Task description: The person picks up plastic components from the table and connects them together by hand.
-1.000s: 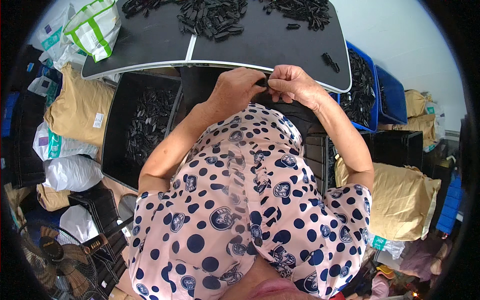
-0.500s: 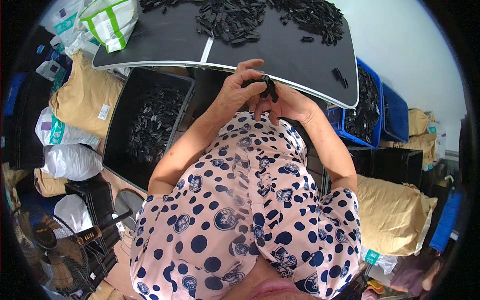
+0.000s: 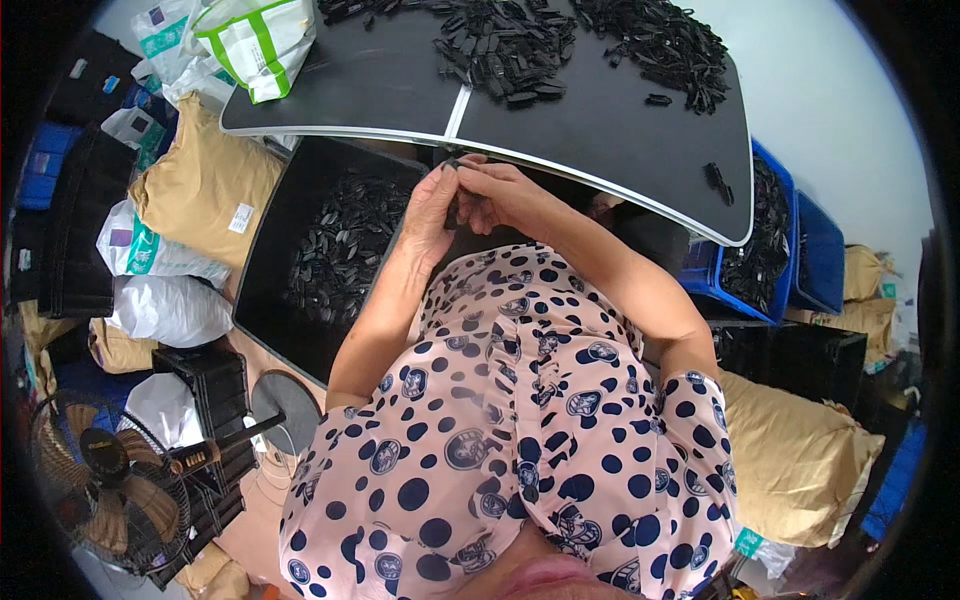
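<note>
My left hand (image 3: 431, 208) and my right hand (image 3: 500, 192) meet just below the table's front edge, thumbs side by side. Closed between both sets of fingers are small black plastic pieces (image 3: 452, 164), mostly covered, so their exact shape and number cannot be made out. Beyond my hands, heaps of similar narrow black pieces (image 3: 505, 55) lie on the black folding table (image 3: 370, 90). To the left of my left forearm, a black bin (image 3: 270, 290) holds many loose black pieces (image 3: 335, 245).
A white and green bag (image 3: 262, 45) stands on the table's left end. Blue crates (image 3: 706, 270) with black pieces are at the right. Brown sacks (image 3: 205, 185) and white bags are piled left, with a standing fan (image 3: 108, 460) at lower left. Another brown sack (image 3: 800, 455) lies lower right.
Both hands have shifted left relative to my body, and the fingers have drawn closer together around the black pieces. The whole view has swung, moving the table rightward in the picture.
</note>
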A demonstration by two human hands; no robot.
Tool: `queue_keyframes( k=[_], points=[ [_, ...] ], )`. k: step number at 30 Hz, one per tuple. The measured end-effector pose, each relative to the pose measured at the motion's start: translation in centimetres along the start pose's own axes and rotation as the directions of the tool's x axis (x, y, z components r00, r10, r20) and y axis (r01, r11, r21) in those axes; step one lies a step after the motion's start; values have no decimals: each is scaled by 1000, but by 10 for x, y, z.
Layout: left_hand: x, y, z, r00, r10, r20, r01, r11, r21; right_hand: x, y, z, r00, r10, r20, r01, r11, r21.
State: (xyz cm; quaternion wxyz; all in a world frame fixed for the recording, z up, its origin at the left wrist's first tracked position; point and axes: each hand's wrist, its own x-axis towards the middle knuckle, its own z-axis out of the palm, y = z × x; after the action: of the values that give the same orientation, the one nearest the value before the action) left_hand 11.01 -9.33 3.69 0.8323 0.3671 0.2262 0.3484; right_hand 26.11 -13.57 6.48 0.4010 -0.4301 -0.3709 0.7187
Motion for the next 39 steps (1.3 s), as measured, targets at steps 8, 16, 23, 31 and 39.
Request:
queue_keyframes(
  k=[8, 16, 23, 31, 39],
  points=[
    [-5, 10, 10, 996, 74, -52, -76, 996, -45, -3, -6, 13, 994, -103, -41, 96, 985, -144],
    [-6, 28, -63, 894, 201, -401, 46, 848, 527, -38, -19, -53, 987, -13, -162, -40, 947, -319],
    [20, 68, -169, 757, 584, 292, 69, -516, 854, -53, -5, -284, 517, -523, -678, -281, 644, -711],
    [157, 53, -63, 881, 373, 290, -162, -339, 927, -49, -51, -321, 749, -547, -375, -611, -349, -711],
    [214, 34, -61, 948, 314, 60, 19, -242, 970, -43, -48, -292, 776, -552, -305, -433, -114, -894]
  ],
)
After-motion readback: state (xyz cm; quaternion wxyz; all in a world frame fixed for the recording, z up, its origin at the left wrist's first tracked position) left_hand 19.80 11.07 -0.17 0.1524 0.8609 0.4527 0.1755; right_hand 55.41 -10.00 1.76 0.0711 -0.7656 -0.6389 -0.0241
